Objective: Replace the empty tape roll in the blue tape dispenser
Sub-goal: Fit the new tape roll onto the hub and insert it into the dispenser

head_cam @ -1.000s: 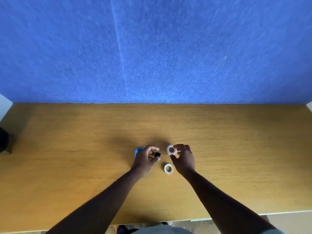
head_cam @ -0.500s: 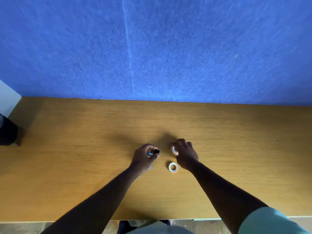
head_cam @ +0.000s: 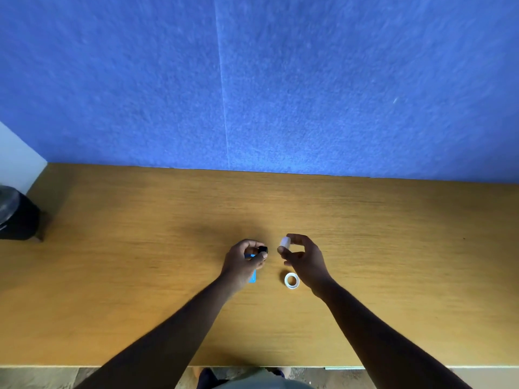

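Note:
My left hand point(head_cam: 244, 261) is closed around the blue tape dispenser point(head_cam: 252, 276), of which only a blue strip shows below the palm. A small black part point(head_cam: 263, 250) sticks out past the fingertips. My right hand point(head_cam: 302, 256) pinches a white tape roll point(head_cam: 285, 242) between thumb and fingers, held edge-on a little right of the black part and apart from it. A second white ring-shaped roll point(head_cam: 291, 280) lies flat on the wooden table point(head_cam: 140, 248), just below my right hand.
A blue felt wall point(head_cam: 252, 80) rises behind the table's far edge. A dark round object point(head_cam: 15, 214) stands at the left edge beside a white wall. The table's near edge runs along the bottom of the view.
My right hand has lifted the white roll and turned it edge-on, a little to the right. The left hand has kept hold of the dispenser. The roll on the table has not moved.

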Demonstrator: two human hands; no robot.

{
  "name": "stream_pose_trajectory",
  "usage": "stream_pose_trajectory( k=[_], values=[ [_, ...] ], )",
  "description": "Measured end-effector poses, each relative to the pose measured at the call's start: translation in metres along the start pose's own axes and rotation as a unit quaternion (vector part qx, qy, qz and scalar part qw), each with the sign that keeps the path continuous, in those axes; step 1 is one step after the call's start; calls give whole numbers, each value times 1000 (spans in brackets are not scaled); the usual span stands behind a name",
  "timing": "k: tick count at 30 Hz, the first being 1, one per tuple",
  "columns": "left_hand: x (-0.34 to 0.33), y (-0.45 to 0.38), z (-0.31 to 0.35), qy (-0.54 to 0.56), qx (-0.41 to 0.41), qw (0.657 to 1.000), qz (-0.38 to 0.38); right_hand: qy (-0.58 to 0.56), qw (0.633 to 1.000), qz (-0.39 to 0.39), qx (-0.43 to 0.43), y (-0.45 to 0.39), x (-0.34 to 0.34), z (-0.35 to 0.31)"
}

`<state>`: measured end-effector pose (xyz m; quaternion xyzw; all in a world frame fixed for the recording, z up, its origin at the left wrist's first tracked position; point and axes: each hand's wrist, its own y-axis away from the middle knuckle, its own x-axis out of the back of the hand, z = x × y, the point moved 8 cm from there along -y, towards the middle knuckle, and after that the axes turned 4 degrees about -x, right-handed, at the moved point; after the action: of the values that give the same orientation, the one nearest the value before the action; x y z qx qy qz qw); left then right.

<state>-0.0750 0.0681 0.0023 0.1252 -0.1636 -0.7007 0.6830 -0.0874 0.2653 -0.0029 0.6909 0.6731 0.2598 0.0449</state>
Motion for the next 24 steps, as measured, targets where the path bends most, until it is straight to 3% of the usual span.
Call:
stream_pose_trajectory(
  k=[3, 10, 24],
  values=[
    [2, 4, 7, 51, 9, 998, 18, -83, 996, -26, 9, 14, -10, -5],
    [7, 12, 24, 78, -10, 997, 17, -152, 986, -63, 32, 30, -20, -20],
    [7, 15, 33, 147, -13, 989, -13, -162, 978, -110, 70, 38, -22, -44]
  ],
)
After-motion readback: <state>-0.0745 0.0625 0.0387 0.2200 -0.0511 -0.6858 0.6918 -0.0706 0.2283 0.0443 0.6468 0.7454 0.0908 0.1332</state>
